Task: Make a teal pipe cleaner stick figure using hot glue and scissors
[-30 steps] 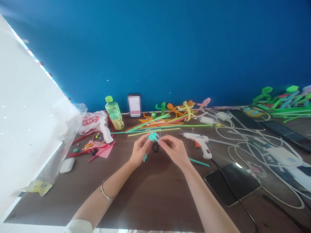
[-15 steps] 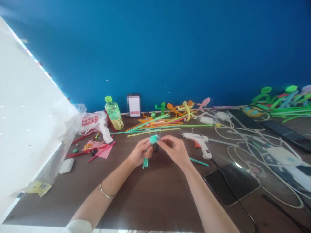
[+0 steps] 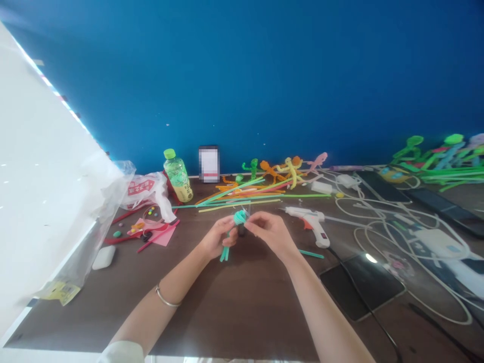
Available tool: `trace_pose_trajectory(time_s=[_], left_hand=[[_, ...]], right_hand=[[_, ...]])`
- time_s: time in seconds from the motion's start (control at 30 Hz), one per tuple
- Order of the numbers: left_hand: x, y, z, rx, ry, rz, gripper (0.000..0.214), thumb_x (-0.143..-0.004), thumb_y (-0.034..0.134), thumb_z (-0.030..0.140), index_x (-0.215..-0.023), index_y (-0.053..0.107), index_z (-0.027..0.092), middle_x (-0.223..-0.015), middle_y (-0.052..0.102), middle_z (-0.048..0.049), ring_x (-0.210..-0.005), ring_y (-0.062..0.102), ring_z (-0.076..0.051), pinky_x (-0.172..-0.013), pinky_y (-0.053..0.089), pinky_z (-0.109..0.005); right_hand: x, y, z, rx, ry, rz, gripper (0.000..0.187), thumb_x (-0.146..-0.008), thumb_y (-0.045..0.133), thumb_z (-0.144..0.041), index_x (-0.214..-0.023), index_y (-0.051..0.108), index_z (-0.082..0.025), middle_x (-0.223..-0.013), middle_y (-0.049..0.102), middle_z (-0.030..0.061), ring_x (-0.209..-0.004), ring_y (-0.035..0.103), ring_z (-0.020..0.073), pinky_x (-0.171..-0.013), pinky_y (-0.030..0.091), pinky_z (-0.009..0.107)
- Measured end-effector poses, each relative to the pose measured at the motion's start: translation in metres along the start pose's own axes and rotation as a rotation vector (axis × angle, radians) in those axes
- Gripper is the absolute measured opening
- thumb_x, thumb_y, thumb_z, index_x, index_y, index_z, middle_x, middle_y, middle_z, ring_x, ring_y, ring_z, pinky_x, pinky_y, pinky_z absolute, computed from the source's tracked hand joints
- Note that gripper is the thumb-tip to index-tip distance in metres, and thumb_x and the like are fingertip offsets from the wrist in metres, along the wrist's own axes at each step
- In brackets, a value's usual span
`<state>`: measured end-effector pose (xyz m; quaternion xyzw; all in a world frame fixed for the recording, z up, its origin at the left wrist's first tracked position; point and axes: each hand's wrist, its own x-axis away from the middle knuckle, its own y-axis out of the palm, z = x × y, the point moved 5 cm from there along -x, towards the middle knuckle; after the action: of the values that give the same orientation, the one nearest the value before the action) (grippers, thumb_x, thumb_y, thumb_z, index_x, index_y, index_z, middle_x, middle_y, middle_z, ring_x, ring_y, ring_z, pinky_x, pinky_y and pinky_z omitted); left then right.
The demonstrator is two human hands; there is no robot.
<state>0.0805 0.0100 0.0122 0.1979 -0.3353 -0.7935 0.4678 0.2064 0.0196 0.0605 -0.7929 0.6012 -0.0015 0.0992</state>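
My left hand (image 3: 221, 237) is closed around a bundle of teal pipe cleaners (image 3: 239, 217). Their upper part is wound into a ball above the thumb, and several loose ends hang below the fingers. At the ball's right side, my right hand (image 3: 266, 229) pinches the pipe cleaner between thumb and fingertips; the exact bit gripped is hidden. A thin grey, metallic-looking object shows just behind the fingertips, too small to name. One teal pipe cleaner (image 3: 312, 253) lies on the table right of my right wrist.
A glue gun (image 3: 308, 217) lies to the right, near a dark tablet (image 3: 363, 287) and tangled white cables. Behind are loose pipe cleaners (image 3: 242, 194) and small bent figures (image 3: 291, 171). At left stand a bottle (image 3: 178, 179) and a plastic bag (image 3: 147, 194).
Both hands stay almost in place around the teal ball. The ball and the hanging ends have tilted slightly, and the right hand has shifted a little to the right.
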Motion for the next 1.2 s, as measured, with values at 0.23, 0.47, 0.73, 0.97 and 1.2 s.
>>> trace_pose_trajectory(time_s=[0.23,0.47,0.73,0.97,1.2], left_hand=[[0.0,-0.002,-0.003,0.022,-0.061,-0.017,0.014,-0.076,0.059,0.025,-0.082,0.053,0.013,-0.054,0.045,0.0049,-0.031,0.031,0.0,-0.03,0.019,-0.013],[0.0,-0.006,-0.007,-0.018,-0.087,-0.011,0.017,-0.075,0.059,0.027,-0.08,0.053,0.013,-0.054,0.051,0.0034,-0.03,0.036,-0.003,-0.031,0.026,-0.016],[-0.001,-0.004,0.004,-0.327,0.199,0.234,0.026,-0.073,0.062,0.036,-0.083,0.052,0.014,-0.064,0.06,-0.0006,-0.047,0.056,-0.01,-0.045,0.042,-0.021],[0.003,-0.007,0.007,-0.461,0.299,0.353,0.031,-0.07,0.065,0.038,-0.088,0.056,0.015,-0.056,0.054,0.0035,-0.042,0.046,-0.006,-0.041,0.035,-0.019],[0.005,-0.006,0.008,-0.559,0.332,0.314,0.029,-0.072,0.063,0.037,-0.09,0.06,0.014,-0.049,0.046,0.0054,-0.04,0.037,-0.004,-0.04,0.029,-0.018]], right_hand=[[-0.002,0.001,0.005,-0.127,0.017,0.011,0.023,-0.063,0.071,-0.033,-0.074,0.058,-0.018,-0.066,0.059,-0.0012,-0.059,0.054,0.0113,-0.052,0.042,0.023],[-0.001,0.005,0.007,-0.184,0.079,-0.042,0.032,-0.063,0.07,-0.032,-0.09,0.062,-0.017,-0.063,0.056,-0.0025,-0.051,0.048,0.0086,-0.046,0.037,0.022],[-0.002,0.007,0.012,-0.247,0.087,-0.013,0.028,-0.065,0.069,-0.034,-0.084,0.056,-0.018,-0.063,0.055,-0.0032,-0.049,0.046,0.0068,-0.043,0.033,0.02],[-0.002,0.014,0.011,-0.209,0.045,-0.041,0.03,-0.063,0.07,-0.035,-0.084,0.057,-0.018,-0.065,0.056,-0.0024,-0.056,0.053,0.01,-0.052,0.043,0.024],[0.0,0.013,0.008,-0.167,0.053,0.004,0.027,-0.064,0.069,-0.034,-0.082,0.057,-0.017,-0.065,0.056,-0.0016,-0.058,0.053,0.0106,-0.053,0.043,0.023]])
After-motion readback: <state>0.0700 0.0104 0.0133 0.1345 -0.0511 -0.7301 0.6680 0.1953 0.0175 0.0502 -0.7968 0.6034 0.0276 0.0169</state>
